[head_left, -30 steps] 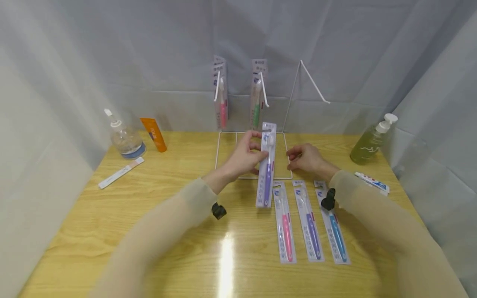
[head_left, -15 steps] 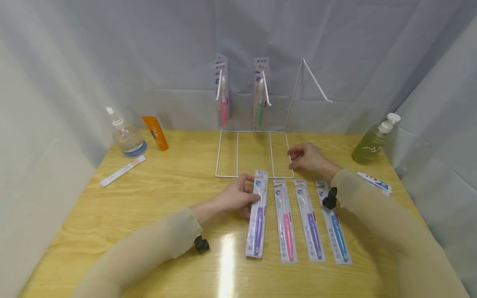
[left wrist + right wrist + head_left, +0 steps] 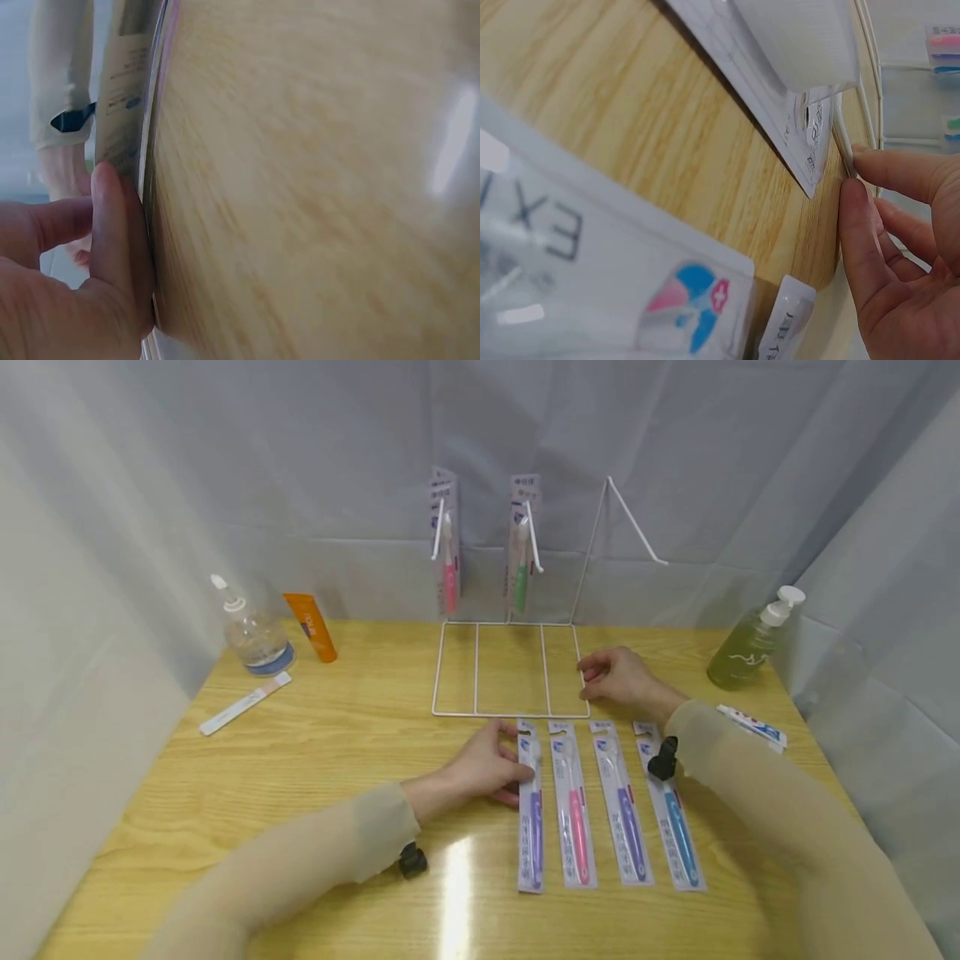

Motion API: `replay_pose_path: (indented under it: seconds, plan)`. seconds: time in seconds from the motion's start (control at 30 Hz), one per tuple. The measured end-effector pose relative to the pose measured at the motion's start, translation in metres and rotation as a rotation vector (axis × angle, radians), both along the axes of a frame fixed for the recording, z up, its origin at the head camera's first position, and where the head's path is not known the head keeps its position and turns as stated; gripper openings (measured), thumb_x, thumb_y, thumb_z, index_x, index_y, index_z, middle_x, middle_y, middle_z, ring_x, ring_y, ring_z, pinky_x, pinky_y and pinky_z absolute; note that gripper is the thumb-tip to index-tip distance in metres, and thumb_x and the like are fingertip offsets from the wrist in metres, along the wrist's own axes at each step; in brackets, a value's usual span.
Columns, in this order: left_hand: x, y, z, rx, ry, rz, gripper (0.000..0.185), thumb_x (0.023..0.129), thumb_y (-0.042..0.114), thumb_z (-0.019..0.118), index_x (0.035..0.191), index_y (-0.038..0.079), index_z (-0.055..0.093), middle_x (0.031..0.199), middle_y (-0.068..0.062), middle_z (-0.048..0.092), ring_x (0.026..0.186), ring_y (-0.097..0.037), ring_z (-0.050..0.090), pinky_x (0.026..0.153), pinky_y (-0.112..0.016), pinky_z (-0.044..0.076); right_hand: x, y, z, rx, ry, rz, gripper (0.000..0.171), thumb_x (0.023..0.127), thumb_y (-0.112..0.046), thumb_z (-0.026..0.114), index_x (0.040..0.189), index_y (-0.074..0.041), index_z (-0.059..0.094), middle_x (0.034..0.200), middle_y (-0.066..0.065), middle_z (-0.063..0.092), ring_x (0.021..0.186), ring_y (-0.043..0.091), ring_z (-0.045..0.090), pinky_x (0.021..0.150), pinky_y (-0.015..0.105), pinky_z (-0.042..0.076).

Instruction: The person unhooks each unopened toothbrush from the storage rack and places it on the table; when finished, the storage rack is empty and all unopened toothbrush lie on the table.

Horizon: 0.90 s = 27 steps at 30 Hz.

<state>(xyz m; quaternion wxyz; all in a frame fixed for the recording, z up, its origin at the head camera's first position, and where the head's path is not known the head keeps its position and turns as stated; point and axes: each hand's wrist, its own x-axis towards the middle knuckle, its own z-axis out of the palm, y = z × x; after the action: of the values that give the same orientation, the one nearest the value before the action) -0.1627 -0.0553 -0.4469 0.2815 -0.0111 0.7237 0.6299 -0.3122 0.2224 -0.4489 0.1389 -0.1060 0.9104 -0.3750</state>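
My left hand (image 3: 486,767) pinches the upper part of a packaged purple toothbrush (image 3: 536,835), the leftmost in a row low over the table. In the left wrist view, the fingers (image 3: 112,240) lie along the edge of that flat pack (image 3: 120,112), close to the wood. To its right lie a packaged pink toothbrush (image 3: 578,843), another purple one (image 3: 632,835) and a blue one (image 3: 681,839). My right hand (image 3: 621,678) pinches the right base wire of the white wire rack (image 3: 510,715); in the right wrist view, thumb and fingertips (image 3: 855,195) meet at this wire.
Packaged toothbrushes, pink in front (image 3: 450,585) and green in front (image 3: 521,585), hang on two rack hooks; the right hook (image 3: 637,531) is bare. Left stand a clear pump bottle (image 3: 258,639) and an orange tube (image 3: 311,627); right, a green pump bottle (image 3: 742,652) and toothpaste tube (image 3: 753,725).
My left hand has brought the purple toothbrush pack down and toward me from over the rack base, then slightly right, into line with the others. The right hand has stayed at the rack.
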Motion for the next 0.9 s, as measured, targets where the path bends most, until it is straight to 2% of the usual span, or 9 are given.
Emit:
replay_pose_path:
  seconds: [0.27,0.47,0.6,0.7,0.77,0.9]
  plan:
    - [0.003,-0.005,0.005,-0.021,-0.009,0.008,0.076,0.091,-0.008,0.081,0.154,0.000,0.039,0.116,-0.025,0.073,0.075,-0.025,0.078,0.065,-0.037,0.073,0.002,-0.003,0.002,0.011,0.003,0.009,0.055,0.092,-0.010,0.089,0.144,0.001,0.072,0.122,0.019,0.075,0.103,0.023,0.068,0.087,0.022,0.053]
    - [0.006,-0.023,0.014,-0.092,-0.034,-0.034,0.081,0.091,-0.002,0.086,0.158,0.000,0.040,0.122,-0.023,0.074,0.083,-0.027,0.081,0.071,-0.038,0.073,0.000,-0.003,0.002,0.017,0.000,0.003,0.055,0.093,-0.010,0.088,0.145,-0.001,0.071,0.123,0.018,0.074,0.105,0.025,0.067,0.090,0.025,0.053]
    - [0.004,-0.036,0.021,-0.127,-0.016,-0.064,0.072,0.093,0.005,0.087,0.154,0.000,0.049,0.125,-0.020,0.070,0.090,-0.029,0.081,0.077,-0.040,0.074,0.000,-0.002,0.001,0.008,0.000,0.008,0.055,0.093,-0.009,0.089,0.144,0.000,0.072,0.121,0.018,0.074,0.104,0.024,0.068,0.087,0.022,0.054]
    - [-0.006,-0.042,0.028,-0.098,0.056,-0.065,0.065,0.097,0.008,0.083,0.154,-0.001,0.052,0.130,-0.021,0.069,0.100,-0.034,0.080,0.083,-0.043,0.074,0.000,-0.001,0.001,-0.002,0.011,0.017,0.054,0.091,-0.008,0.090,0.141,0.002,0.073,0.120,0.019,0.075,0.102,0.022,0.069,0.083,0.018,0.054]
    - [-0.017,-0.042,0.035,-0.079,0.140,-0.042,0.062,0.100,0.007,0.080,0.155,-0.002,0.053,0.135,-0.024,0.068,0.108,-0.037,0.079,0.089,-0.046,0.074,0.001,-0.001,0.001,-0.005,0.015,0.020,0.053,0.091,-0.008,0.090,0.141,0.004,0.073,0.119,0.020,0.075,0.101,0.021,0.070,0.081,0.016,0.054]
    - [-0.048,-0.035,0.052,-0.087,0.371,0.079,0.062,0.100,0.008,0.080,0.156,0.001,0.055,0.145,-0.025,0.067,0.121,-0.040,0.076,0.097,-0.047,0.072,0.002,0.000,0.002,0.001,0.007,0.012,0.054,0.092,-0.009,0.090,0.141,0.003,0.073,0.119,0.019,0.075,0.101,0.021,0.068,0.081,0.017,0.053]
